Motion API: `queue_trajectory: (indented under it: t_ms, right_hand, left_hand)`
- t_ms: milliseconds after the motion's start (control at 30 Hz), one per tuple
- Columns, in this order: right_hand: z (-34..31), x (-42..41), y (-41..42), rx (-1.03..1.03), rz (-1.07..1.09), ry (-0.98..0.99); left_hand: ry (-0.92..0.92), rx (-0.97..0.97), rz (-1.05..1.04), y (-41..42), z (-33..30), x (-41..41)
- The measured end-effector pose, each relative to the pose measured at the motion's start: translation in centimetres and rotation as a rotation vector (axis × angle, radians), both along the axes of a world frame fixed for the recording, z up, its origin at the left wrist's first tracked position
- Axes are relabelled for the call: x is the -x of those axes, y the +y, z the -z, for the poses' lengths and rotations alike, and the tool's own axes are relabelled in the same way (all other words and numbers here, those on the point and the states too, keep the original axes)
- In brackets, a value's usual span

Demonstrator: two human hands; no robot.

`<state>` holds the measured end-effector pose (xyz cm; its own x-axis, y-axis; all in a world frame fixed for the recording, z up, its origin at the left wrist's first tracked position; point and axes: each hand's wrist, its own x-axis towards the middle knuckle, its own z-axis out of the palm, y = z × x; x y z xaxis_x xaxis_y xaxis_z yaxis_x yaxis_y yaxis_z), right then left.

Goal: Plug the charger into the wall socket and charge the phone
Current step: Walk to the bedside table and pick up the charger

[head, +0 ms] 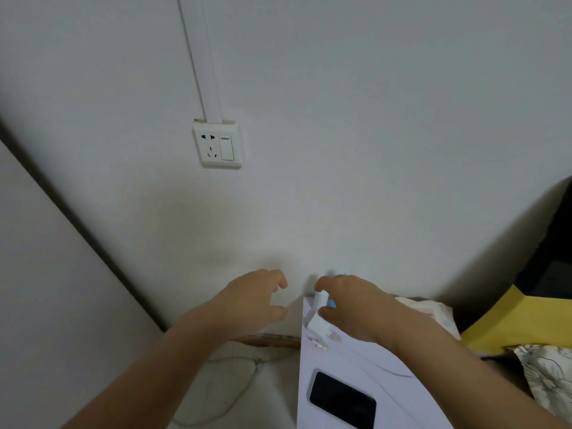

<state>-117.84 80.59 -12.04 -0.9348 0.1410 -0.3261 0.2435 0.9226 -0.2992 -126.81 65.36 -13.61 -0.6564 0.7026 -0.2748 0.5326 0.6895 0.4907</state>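
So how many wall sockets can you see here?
1. The wall socket sits on the white wall up and to the left of both hands, just under a cable duct, with a switch on its right half. Others may lie outside the view.

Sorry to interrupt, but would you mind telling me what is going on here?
A person is getting ready to charge a phone, which lies screen up on a white surface. Their right hand is closing on the white charger at the surface's far edge, while the left hand hovers open beside it. The wall socket above has nothing plugged in.
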Motion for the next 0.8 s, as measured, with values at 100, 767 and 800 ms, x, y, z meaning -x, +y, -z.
queue_trajectory:
  t_ms: [100,767,800]
  right_hand:
    - [2.3,1.0,0.6,0.014,0.043,-0.017]
    - [25.2,4.6,5.0,-0.018,0.372,-0.237]
    - [26.3,4.7,5.0,-0.016,0.388,-0.241]
  left_hand:
    - [-0.007,0.004,-0.005,0.8,2.3,1.3]
    - [-0.181,0.022,-0.079,7.7,23.0,5.3]
    - [-0.187,0.025,-0.084,8.1,24.1,5.3]
